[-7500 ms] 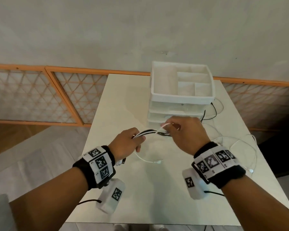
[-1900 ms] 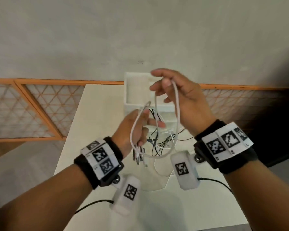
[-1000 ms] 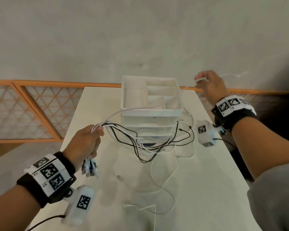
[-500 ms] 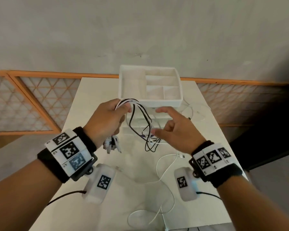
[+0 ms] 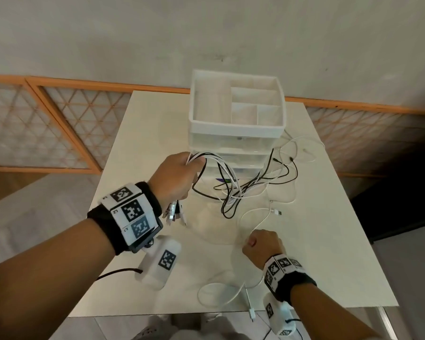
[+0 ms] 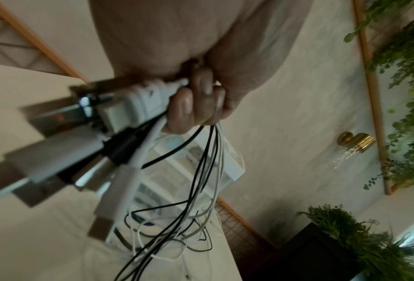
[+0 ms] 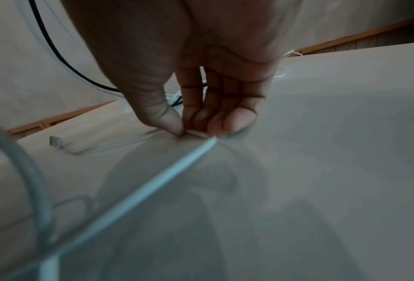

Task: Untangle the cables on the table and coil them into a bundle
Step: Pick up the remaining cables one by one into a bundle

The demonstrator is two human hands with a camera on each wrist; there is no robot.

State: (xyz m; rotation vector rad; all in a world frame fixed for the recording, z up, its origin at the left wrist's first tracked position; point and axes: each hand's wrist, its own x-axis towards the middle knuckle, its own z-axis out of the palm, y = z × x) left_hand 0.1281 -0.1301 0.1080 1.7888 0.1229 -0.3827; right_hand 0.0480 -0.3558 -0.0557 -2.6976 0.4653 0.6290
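Observation:
My left hand (image 5: pixel 179 177) is raised above the white table (image 5: pixel 142 148) and grips a bunch of black and white cables (image 5: pixel 233 182). Their plug ends (image 5: pixel 173 213) hang below the fist, blurred and close in the left wrist view as plugs (image 6: pixel 119 121). The cables trail in a tangle down to the table in front of the drawer unit. My right hand (image 5: pixel 261 246) is low on the table near the front and pinches a white cable (image 7: pixel 196 134) between thumb and fingertips (image 7: pixel 232 123). That white cable (image 5: pixel 255 217) loops back toward the tangle and forward to a loop (image 5: pixel 216 294) at the table's edge.
A white drawer unit with an open divided tray (image 5: pixel 237 106) on top stands at the back centre. Thin white cable loops (image 5: pixel 302 148) lie to its right. A loose USB plug (image 5: pixel 276 212) lies mid-table. Orange lattice panels (image 5: pixel 59 123) run behind the table.
My right hand dropped from the tangle in mid-air to the table's front and pinched the white cable. The left hand kept its grip on the bunch and shifted slightly right.

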